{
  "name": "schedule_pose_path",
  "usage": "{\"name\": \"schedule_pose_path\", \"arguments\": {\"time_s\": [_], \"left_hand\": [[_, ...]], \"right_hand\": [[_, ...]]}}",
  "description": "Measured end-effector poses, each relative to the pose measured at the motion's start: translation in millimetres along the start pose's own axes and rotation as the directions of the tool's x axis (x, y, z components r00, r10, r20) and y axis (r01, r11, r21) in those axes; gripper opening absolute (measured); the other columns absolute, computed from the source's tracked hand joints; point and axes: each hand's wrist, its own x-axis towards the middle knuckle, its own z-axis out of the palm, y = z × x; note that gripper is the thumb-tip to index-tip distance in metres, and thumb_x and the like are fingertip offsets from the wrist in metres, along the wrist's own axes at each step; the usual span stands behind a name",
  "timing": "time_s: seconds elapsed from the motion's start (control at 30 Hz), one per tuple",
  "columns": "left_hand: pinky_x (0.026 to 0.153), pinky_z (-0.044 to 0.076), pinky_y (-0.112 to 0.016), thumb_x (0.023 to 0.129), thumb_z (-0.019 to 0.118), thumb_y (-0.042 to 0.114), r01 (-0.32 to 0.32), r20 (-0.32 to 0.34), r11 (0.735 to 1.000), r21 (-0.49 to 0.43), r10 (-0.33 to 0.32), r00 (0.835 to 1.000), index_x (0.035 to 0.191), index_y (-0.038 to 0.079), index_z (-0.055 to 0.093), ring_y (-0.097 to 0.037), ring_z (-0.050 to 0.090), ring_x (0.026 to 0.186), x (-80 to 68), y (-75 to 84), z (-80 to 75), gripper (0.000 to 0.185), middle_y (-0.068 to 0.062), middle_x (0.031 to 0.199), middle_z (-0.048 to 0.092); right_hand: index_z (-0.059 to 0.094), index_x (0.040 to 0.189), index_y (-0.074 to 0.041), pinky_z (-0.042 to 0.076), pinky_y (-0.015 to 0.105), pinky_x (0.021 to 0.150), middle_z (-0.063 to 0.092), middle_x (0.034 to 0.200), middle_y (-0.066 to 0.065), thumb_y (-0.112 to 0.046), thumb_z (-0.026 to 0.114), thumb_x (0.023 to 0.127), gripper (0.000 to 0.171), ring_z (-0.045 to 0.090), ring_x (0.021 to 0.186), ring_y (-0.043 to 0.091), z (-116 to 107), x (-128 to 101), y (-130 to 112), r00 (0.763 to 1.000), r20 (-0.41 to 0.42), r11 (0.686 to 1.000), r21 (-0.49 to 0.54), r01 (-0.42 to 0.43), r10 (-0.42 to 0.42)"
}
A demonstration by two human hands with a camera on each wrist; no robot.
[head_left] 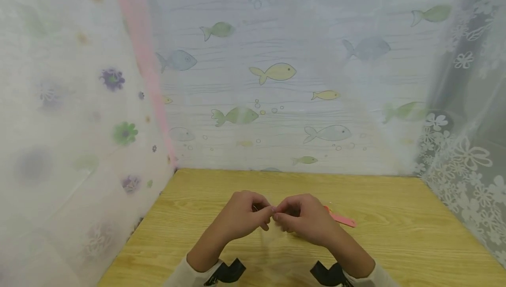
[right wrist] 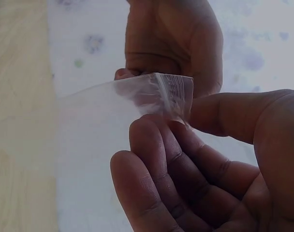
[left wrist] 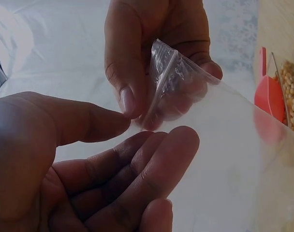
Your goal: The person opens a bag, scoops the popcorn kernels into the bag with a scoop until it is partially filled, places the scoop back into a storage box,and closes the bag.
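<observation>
Both hands meet above the tabletop (head_left: pixel 189 234); the clear zip bag (left wrist: pixel 219 159) is barely visible from the head view, lost against the wood. The right hand (head_left: pixel 304 221) pinches the bag's sealed corner in its grip; the left hand (head_left: pixel 243 214) touches that corner with its thumb, fingers loosely curled. A red scoop (left wrist: pixel 269 94) and popcorn kernels (left wrist: pixel 293 94) sit cut off at the edge.
</observation>
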Motion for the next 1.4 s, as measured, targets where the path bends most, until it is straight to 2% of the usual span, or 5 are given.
{"name": "schedule_pose_path", "arguments": {"time_s": [0.2, 0.5, 0.77, 1.03, 1.4], "left_hand": [[0.063, 0.059, -0.034, 0.103, 0.065, 0.029, 0.025, 0.022, 0.999, -0.048, -0.024, 0.999, 0.093, 0.021, 0.08, -0.017, 0.076, 0.072, 4.1, -5.8, -3.0, 0.02, -0.002, 0.081, 0.075], [0.058, 0.055, -0.032, 0.104, 0.063, 0.029, 0.035, 0.06, 0.996, -0.087, -0.03, 0.998, 0.09, 0.019, 0.081, -0.019, 0.077, 0.074, 7.2, -7.9, -6.4, 0.025, -0.003, 0.081, 0.076], [0.07, 0.06, -0.04, 0.103, 0.065, 0.034, 0.047, 0.073, 0.99, -0.131, -0.037, 0.997, 0.092, 0.014, 0.082, -0.021, 0.077, 0.075, 8.4, -8.3, -6.9, 0.029, -0.002, 0.08, 0.077], [0.069, 0.062, -0.035, 0.102, 0.068, 0.035, 0.07, 0.087, 0.979, -0.19, -0.054, 0.995, 0.089, 0.017, 0.082, -0.024, 0.077, 0.072, 10.3, -9.6, -7.4, 0.027, -0.006, 0.079, 0.078], [0.063, 0.056, -0.032, 0.102, 0.064, 0.027, 0.084, 0.092, 0.982, -0.169, -0.069, 0.993, 0.087, 0.014, 0.082, -0.022, 0.078, 0.073, 11.4, -12.9, -7.6, 0.027, -0.005, 0.079, 0.078]], "right_hand": [[0.078, 0.097, -0.013, 0.061, 0.045, 0.067, 0.073, 0.081, 0.004, -0.031, 0.071, 0.1, 0.02, 0.07, 0.073, 0.024, 0.3, 5.1, 4.5, 1.0, 0.022, 0.999, 0.038, -0.012, 0.011], [0.076, 0.099, -0.006, 0.062, 0.048, 0.07, 0.073, 0.084, 0.009, -0.027, 0.068, 0.102, 0.023, 0.071, 0.076, 0.028, 0.9, 10.9, 8.3, 0.998, 0.048, 0.994, 0.108, -0.031, 0.026], [0.075, 0.099, -0.003, 0.061, 0.038, 0.067, 0.071, 0.082, 0.009, -0.024, 0.065, 0.103, 0.023, 0.068, 0.073, 0.021, -0.2, 13.2, 9.1, 0.998, 0.057, 0.991, 0.134, -0.015, 0.007], [0.076, 0.102, -0.006, 0.061, 0.035, 0.069, 0.072, 0.084, 0.01, -0.022, 0.063, 0.104, 0.021, 0.069, 0.075, 0.021, -0.4, 15.6, 13.1, 0.996, 0.088, 0.984, 0.175, -0.027, 0.012], [0.072, 0.098, 0.001, 0.061, 0.037, 0.069, 0.07, 0.085, 0.009, -0.016, 0.058, 0.105, 0.022, 0.067, 0.072, 0.019, 0.0, 17.7, 18.5, 0.994, 0.105, 0.975, 0.219, -0.02, -0.003]]}}
